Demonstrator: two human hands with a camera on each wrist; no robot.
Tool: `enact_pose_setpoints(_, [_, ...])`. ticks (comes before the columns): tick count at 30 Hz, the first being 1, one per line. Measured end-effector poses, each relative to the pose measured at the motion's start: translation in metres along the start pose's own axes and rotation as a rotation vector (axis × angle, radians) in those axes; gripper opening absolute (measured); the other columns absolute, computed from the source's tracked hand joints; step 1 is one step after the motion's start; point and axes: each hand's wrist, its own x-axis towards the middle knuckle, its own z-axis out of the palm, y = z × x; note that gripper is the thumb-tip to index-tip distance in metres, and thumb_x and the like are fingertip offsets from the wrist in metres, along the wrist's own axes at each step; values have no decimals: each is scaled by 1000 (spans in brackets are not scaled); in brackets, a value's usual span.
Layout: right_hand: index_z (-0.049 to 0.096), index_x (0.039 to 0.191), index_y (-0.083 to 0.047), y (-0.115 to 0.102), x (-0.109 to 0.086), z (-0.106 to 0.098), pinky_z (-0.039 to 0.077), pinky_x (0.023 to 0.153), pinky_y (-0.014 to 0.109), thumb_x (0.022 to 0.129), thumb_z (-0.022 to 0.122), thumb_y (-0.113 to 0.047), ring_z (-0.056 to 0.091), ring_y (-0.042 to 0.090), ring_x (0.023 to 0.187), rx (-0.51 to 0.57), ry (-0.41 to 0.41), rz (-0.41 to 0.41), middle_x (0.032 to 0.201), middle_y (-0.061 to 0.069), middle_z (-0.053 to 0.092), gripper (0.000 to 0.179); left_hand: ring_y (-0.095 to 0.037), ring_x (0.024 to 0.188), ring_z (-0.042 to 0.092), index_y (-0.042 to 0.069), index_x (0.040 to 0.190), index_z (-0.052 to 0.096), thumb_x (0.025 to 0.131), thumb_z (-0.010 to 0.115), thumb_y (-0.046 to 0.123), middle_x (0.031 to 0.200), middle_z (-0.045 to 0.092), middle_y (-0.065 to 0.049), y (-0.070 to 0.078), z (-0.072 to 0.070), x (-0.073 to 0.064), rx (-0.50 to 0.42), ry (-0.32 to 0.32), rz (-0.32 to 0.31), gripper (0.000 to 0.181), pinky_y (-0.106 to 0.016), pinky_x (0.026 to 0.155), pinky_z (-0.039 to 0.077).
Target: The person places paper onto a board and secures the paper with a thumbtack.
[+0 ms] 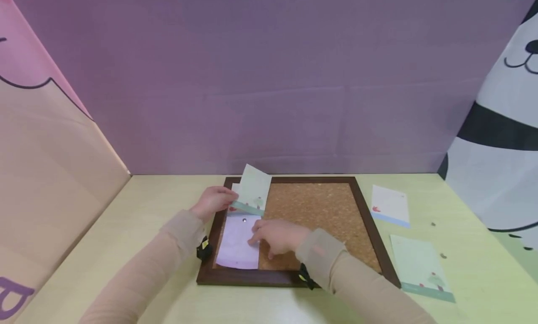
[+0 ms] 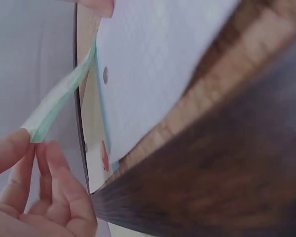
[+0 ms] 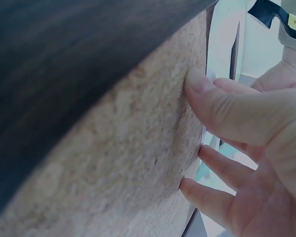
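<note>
My left hand (image 1: 213,201) pinches the left edge of a pale green note sheet (image 1: 254,191) between thumb and fingers. That sheet is tilted up over the upper left of a framed corkboard (image 1: 311,212). Beneath it, partly covered, lies a white note with a blue edge and red picture (image 2: 92,138). A lavender sheet (image 1: 235,244) overlaps that note's lower edge, with a silvery pushpin (image 1: 244,220) near its top. My right hand (image 1: 280,235) rests at the lavender sheet's right edge, fingers spread and touching the sheet and the cork.
Right of the board lie a white note with a blue band (image 1: 390,205) and a green note with a tree picture (image 1: 420,263). Two small pins (image 1: 433,224) are on the table beside them. A purple cloth wall (image 1: 269,90) stands behind.
</note>
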Motion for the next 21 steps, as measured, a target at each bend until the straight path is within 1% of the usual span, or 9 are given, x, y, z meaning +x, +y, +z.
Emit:
enact_pose_setpoints(3, [63,124,-25,0,0,0,42,103,28,74,78,-11,52,17,120,-2,0,-2,131,-1,53,54,-11,75,62,-9,112,61,91,60,11,91,67,-10,3,1,0,4,1,-2,29,-28,79,53])
enact_pose_setpoints(6, [63,124,-25,0,0,-1,42,102,28,74,78,-11,53,17,120,1,-2,0,131,-1,53,53,-9,68,59,-9,111,63,90,60,10,82,66,-5,5,1,1,15,4,-1,28,-22,69,51])
enact_pose_setpoints(8, [63,124,-25,0,0,-1,43,102,28,75,78,-11,53,17,119,3,-7,1,131,-1,53,53,-9,68,59,-8,111,64,90,60,11,83,68,-8,6,2,3,23,4,-3,28,-20,66,49])
enact_pose_setpoints(12, [63,124,-25,1,1,-1,43,102,28,75,78,-10,53,17,119,-2,-11,3,131,-1,53,52,-10,73,60,-7,113,64,91,61,12,98,70,-15,8,4,7,76,-18,3,30,-20,67,50])
enact_pose_setpoints(13, [63,124,-25,1,1,0,43,102,28,75,78,-10,53,17,119,-4,-12,4,131,-1,53,53,-10,72,60,-6,114,64,91,61,13,99,70,-16,9,5,8,89,-32,4,30,-21,68,50])
enact_pose_setpoints(15, [63,124,-26,1,1,0,43,101,28,76,77,-10,53,17,119,-14,-13,2,131,-1,53,53,-10,67,56,-6,115,63,91,61,14,94,69,-13,11,7,11,121,-68,9,31,-23,67,49])
enact_pose_setpoints(17, [63,124,-26,0,1,-1,43,101,28,75,78,-11,53,16,119,-28,-9,-2,132,-1,53,53,-11,59,51,-5,115,63,91,61,13,80,65,-8,13,10,12,156,-116,19,30,-24,64,47])
enact_pose_setpoints(19, [63,124,-26,0,1,-1,43,102,28,76,78,-11,52,16,120,-39,-10,-4,132,-1,53,53,-11,52,44,-3,114,64,91,61,13,68,58,-2,15,12,14,194,-160,35,29,-24,59,42])
enact_pose_setpoints(21, [62,124,-26,0,1,-1,42,102,28,76,78,-12,51,16,121,-51,-9,-8,133,-1,53,53,-10,48,39,-2,113,65,91,61,13,61,52,2,18,14,15,238,-201,52,28,-23,55,38])
